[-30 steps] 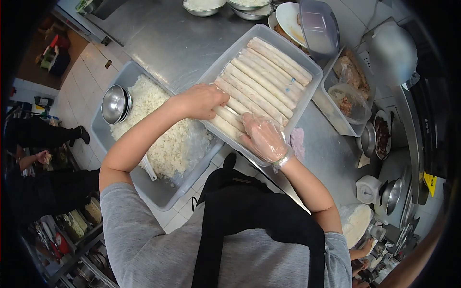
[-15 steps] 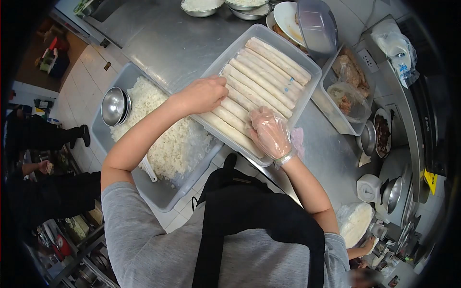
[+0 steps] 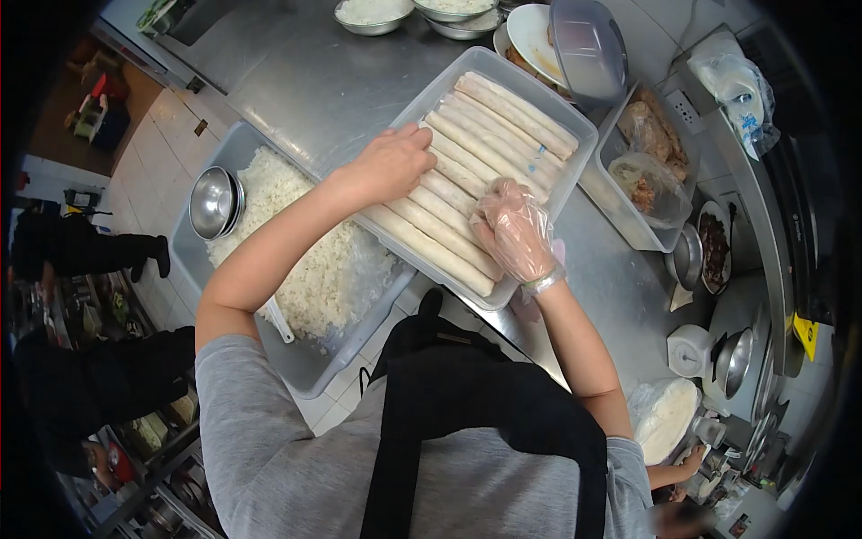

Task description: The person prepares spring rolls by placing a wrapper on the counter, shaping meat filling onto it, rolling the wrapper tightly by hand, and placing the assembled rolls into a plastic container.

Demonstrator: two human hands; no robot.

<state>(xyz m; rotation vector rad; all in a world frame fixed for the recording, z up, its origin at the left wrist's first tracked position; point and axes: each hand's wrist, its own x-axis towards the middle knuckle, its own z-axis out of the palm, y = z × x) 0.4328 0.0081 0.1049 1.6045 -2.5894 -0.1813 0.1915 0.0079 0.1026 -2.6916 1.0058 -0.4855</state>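
Long white rolls (image 3: 435, 222) lie side by side in a translucent plastic tub (image 3: 588, 148), several in a row. My bare left hand (image 3: 392, 168) is curled over the left ends of the middle rolls, its fingertips closed on one. Toward the right ends, my right hand (image 3: 514, 232), in a clear plastic glove, has its fingers bent down onto a roll; the fingertips are partly hidden. Blue print (image 3: 539, 162) shows over the farther rolls.
A grey bin of rice (image 3: 310, 260), with metal bowls (image 3: 213, 205) and a white-handled utensil (image 3: 280, 321), stands left of the tub. Bagged food fills a container (image 3: 669, 238) at right. Rice bowls (image 3: 373, 18) stand behind. People in dark clothes are at far left.
Both hands have shifted away from me across the rolls, uncovering more of the nearer ones. My right hand's fingers are more bent. The tub has barely moved.
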